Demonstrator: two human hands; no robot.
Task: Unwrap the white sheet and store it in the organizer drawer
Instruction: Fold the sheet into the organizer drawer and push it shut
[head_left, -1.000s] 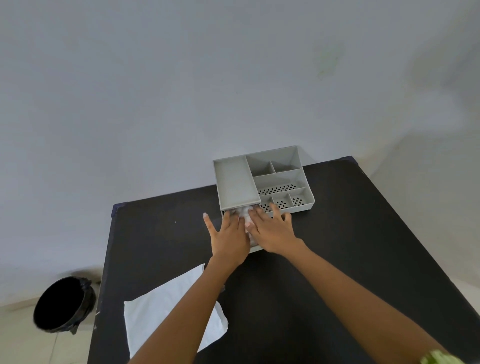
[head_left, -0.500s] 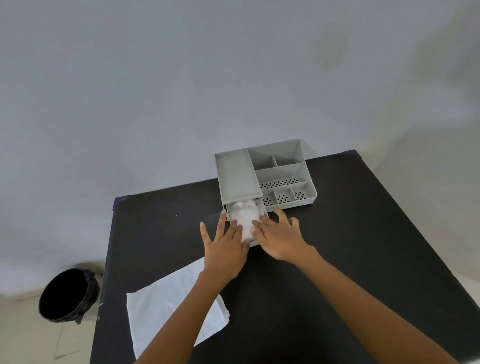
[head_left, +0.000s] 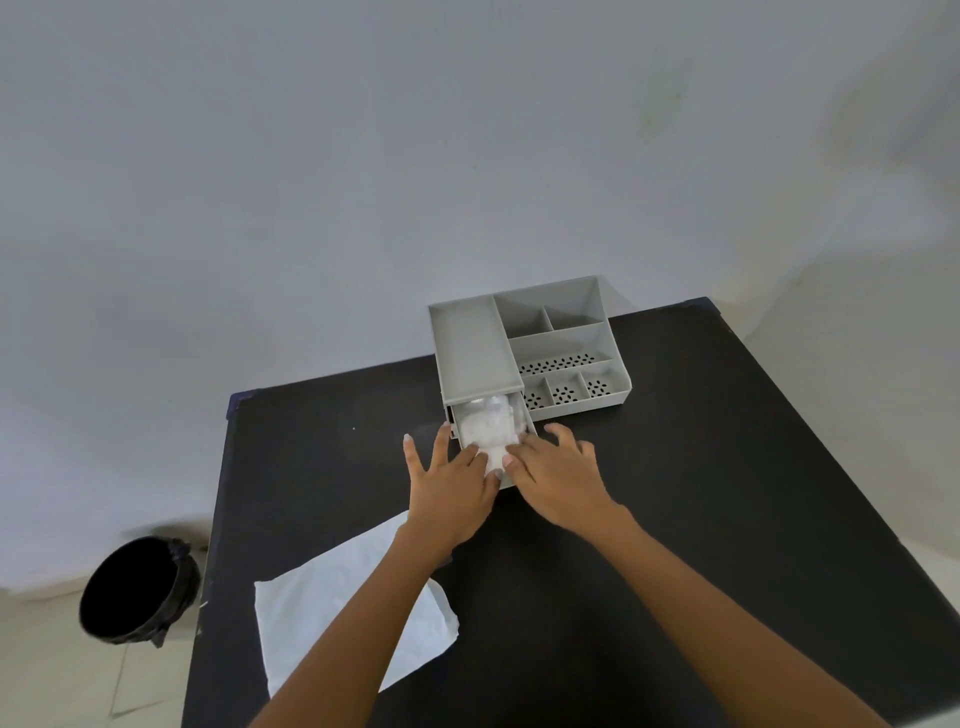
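Materials and finishes on the black table, as we see them from the head view.

We note a matt, smooth black table top (head_left: 675, 493) with a faint scuffed sheen near its far edge. The organizer (head_left: 478, 353) looks like moulded grey plastic, matt and even, and the floors of its front compartments are perforated with small holes. In its open drawer (head_left: 524, 423) we see the white sheet (head_left: 488, 431), soft and crumpled, under a glossy film that catches light. The flat white wrapper (head_left: 311, 608) on the near table appears thin, matt and faintly creased; whether paper or cloth we cannot tell. The bin (head_left: 140, 592) wears a shiny, wrinkled black plastic liner.
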